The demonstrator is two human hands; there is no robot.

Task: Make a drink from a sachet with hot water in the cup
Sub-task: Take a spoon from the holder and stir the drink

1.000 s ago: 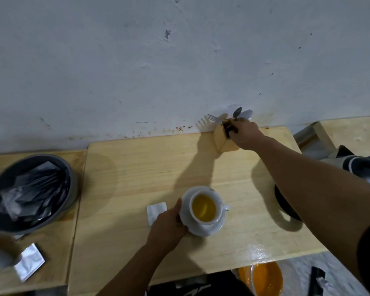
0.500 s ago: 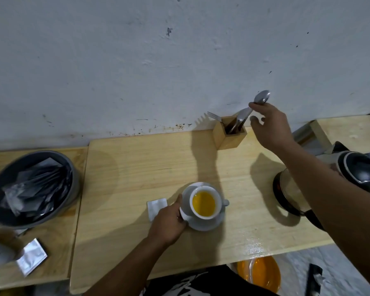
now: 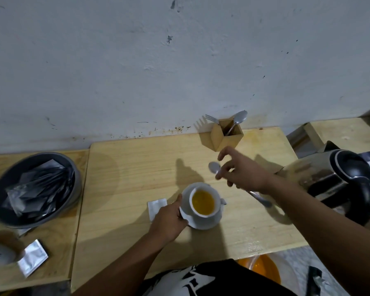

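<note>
We see bare wooden tabletop [image 3: 126,178] open across the frame's centre left, cup [image 3: 203,201] on its saucer [image 3: 201,223] blocking lower centre, wooden cutlery holder [image 3: 224,138] against the wall upper right, electric kettle [image 3: 333,178] crowding the right edge, round sachet tin [image 3: 34,189] filling the left.

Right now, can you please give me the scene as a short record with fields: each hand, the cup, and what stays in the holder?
left hand: grips the saucer edge
right hand: holds a spoon, above the table
cup: on the saucer, holds yellow liquid
wooden holder: one spoon and one fork inside
kettle: at the right of the table
</note>
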